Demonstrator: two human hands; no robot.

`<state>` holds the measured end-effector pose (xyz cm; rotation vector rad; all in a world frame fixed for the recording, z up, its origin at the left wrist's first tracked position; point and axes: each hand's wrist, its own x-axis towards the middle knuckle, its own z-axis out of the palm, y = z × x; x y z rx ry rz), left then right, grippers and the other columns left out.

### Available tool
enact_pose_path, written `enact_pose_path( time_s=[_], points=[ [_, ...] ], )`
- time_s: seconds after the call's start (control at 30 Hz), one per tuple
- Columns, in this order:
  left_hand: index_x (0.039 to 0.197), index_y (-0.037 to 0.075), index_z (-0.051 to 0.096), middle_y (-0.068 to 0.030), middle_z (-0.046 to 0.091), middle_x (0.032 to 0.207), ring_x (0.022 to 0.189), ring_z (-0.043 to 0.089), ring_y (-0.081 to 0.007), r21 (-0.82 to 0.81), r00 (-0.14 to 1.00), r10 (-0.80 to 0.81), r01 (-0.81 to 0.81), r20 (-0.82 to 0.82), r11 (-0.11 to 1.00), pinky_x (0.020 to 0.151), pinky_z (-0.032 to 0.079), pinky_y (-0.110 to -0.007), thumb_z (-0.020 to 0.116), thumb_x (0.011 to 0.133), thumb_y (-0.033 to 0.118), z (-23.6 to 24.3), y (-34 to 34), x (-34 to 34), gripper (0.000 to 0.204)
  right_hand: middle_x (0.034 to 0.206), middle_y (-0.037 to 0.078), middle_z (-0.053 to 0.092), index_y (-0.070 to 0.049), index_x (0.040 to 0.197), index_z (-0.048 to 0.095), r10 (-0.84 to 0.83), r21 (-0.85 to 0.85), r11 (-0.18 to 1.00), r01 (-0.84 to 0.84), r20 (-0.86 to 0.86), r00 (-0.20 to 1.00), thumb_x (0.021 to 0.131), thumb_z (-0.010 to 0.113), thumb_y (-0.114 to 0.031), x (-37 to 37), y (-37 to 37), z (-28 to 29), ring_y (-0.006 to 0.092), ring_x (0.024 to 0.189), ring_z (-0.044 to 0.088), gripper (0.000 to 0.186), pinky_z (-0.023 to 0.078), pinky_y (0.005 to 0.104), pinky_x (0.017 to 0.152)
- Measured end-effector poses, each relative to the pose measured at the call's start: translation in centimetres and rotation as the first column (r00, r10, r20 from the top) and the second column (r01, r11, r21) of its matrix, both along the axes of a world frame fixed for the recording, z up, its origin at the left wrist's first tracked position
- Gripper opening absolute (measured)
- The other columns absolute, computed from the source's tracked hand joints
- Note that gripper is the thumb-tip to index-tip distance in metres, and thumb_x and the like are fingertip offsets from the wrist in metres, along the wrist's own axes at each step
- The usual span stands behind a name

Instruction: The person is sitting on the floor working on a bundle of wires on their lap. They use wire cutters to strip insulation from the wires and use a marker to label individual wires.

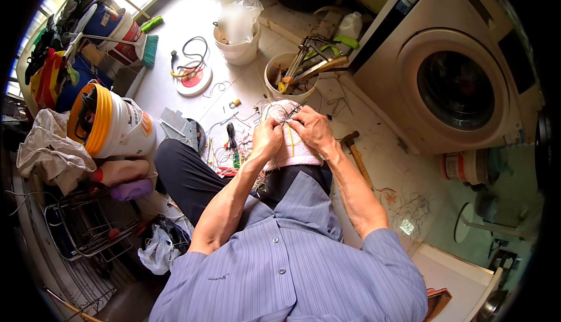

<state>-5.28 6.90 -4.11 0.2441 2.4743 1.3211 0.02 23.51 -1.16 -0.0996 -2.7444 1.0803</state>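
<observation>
A pale tiled floor (234,82), littered with scraps, runs through a bright, cluttered room. A white front-loading washing machine (459,88) with its round door closed dominates the right side, while a person in a striped blue-grey shirt (286,269) and dark trousers (187,170) sits low amid the clutter. At left, a white bucket with a yellow rim (131,129) lies tipped over, its mouth facing outward. Toward the back, a pale bucket topped with a clear plastic bag (251,7) stands upright near a second pail (295,96) crammed with tools. A pink cloth (307,154) covers the person's knee. Beyond it, a round white disc (193,82) with a red centre lies flat, a dark cable looped over its edge. A wooden-handled hammer (359,161) rests to the right of the cloth. Above the cloth, the left hand (267,137) and right hand (315,129) meet, fingers pinched narrow around what appears to be thin dark wire (284,122), too fine to make out clearly. A yellow strand (291,138) lies just below, against the cloth.
</observation>
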Motion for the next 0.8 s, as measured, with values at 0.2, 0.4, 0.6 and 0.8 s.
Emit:
enact_pose_path(
  time_s=[0.2, 0.4, 0.6, 0.8],
  points=[
    [0.08, -0.001, 0.067, -0.01, 0.064, 0.064, 0.055, 0.06, -0.0221, 0.331, 0.925, 0.0, -0.136, 0.38, 0.934, 0.052, 0.047, -0.036, 0.061, 0.084, 0.012, -0.7, -1.1, -0.3, 0.015, 0.095, 0.011, 0.067, -0.007, 0.091, 0.074, -0.019, 0.032, 0.999, 0.021, -0.049, 0.999, 0.087, 0.07, -0.025, 0.2, -0.7, 0.0, 0.0342, 0.084, 0.067, 0.019, 0.055, 0.0417, 0.075],
    [0.073, 0.003, 0.06, 0.0, 0.051, 0.054, 0.037, 0.039, -0.0091, 0.514, 0.815, -0.098, -0.263, 0.571, 0.816, 0.035, 0.028, -0.026, 0.061, 0.086, 0.008, 0.5, -1.4, -0.3, 0.013, 0.093, 0.011, 0.067, -0.006, 0.093, 0.074, -0.002, 0.016, 1.0, 0.004, -0.088, 0.996, 0.086, 0.071, -0.023, 0.4, -0.6, -0.1, 0.0323, 0.084, 0.068, 0.018, 0.055, 0.0394, 0.074],
    [0.075, 0.001, 0.064, -0.0006, 0.055, 0.059, 0.047, 0.047, -0.0114, 0.338, 0.904, 0.039, -0.199, 0.425, 0.92, 0.043, 0.034, -0.029, 0.06, 0.08, 0.009, 0.9, -0.4, 0.0, 0.01, 0.092, 0.011, 0.067, -0.005, 0.096, 0.074, -0.035, -0.073, 0.997, 0.025, -0.141, 0.989, 0.085, 0.073, -0.018, 0.1, -0.7, 0.4, 0.0297, 0.083, 0.067, 0.017, 0.054, 0.0367, 0.074],
    [0.075, 0.0, 0.066, -0.0043, 0.06, 0.062, 0.052, 0.052, -0.0133, 0.282, 0.859, 0.059, -0.231, 0.508, 0.931, 0.047, 0.038, -0.032, 0.059, 0.078, 0.009, 1.0, -0.2, -0.7, 0.012, 0.089, 0.008, 0.069, -0.005, 0.096, 0.074, -0.053, -0.275, 0.961, 0.005, -0.168, 0.984, 0.085, 0.073, -0.016, -0.2, 0.1, -0.9, 0.0217, 0.078, 0.066, 0.015, 0.052, 0.0316, 0.071]
  ],
)
